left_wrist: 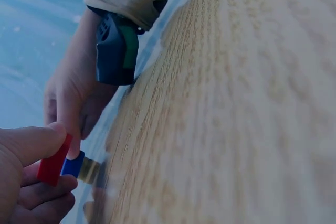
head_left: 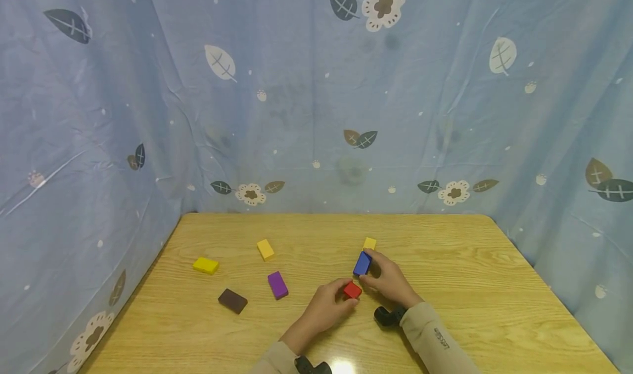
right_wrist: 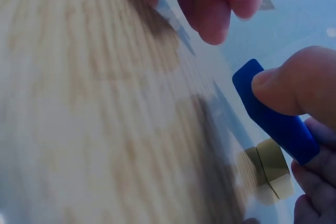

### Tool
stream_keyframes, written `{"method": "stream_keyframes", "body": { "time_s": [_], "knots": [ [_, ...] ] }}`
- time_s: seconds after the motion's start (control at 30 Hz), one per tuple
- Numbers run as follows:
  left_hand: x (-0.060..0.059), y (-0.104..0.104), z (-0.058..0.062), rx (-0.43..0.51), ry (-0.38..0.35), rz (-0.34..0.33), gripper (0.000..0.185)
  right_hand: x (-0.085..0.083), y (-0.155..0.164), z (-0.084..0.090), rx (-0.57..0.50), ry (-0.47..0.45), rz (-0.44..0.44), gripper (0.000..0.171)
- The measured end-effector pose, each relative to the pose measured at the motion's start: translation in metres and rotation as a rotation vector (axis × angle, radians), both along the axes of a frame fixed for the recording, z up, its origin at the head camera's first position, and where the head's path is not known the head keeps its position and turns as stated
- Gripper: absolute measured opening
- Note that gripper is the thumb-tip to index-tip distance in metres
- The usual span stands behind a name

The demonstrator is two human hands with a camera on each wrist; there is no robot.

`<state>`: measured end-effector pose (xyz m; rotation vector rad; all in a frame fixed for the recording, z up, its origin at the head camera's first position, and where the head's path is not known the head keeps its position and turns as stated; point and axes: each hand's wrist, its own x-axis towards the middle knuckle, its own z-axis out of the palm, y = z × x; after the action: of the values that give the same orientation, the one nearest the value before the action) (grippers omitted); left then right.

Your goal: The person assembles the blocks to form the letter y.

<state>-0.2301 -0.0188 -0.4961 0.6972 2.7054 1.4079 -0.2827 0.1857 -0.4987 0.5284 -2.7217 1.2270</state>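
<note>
Left hand (head_left: 326, 307): grip clamped on the red block (head_left: 353, 290), over the tabletop (head_left: 445, 253)
Right hand (head_left: 390, 282): grip clamped on the blue block (head_left: 362, 264), just beyond the red
Nearest yellow block (head_left: 370, 243): partly hidden behind the blue block
Purple block (head_left: 278, 285): left of both hands

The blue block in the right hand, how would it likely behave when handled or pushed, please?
The blue block seems stiff, unbent in the right hand. Its flat faces suggest it would slide, not roll; its small size suggests easy lifting.
</note>
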Motion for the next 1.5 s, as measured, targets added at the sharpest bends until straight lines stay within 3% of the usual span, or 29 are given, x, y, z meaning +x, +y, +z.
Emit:
{"method": "stream_keyframes", "body": {
  "time_s": [0.5,1.03,1.5],
  "knots": [
    [-0.0017,0.0049,-0.0015,-0.002,-0.006,0.044,0.049,-0.0016,0.0011,-0.0050,0.000,-0.017,0.020,0.068],
    [-0.0051,0.0073,-0.0068,-0.040,0.030,0.058,0.048,-0.0033,0.0020,-0.0080,0.060,0.068,0.038,0.068],
    [-0.0042,0.0079,-0.0035,-0.033,0.027,0.057,0.049,-0.0043,0.0020,-0.0086,0.103,0.085,0.035,0.062]
  ]
}}
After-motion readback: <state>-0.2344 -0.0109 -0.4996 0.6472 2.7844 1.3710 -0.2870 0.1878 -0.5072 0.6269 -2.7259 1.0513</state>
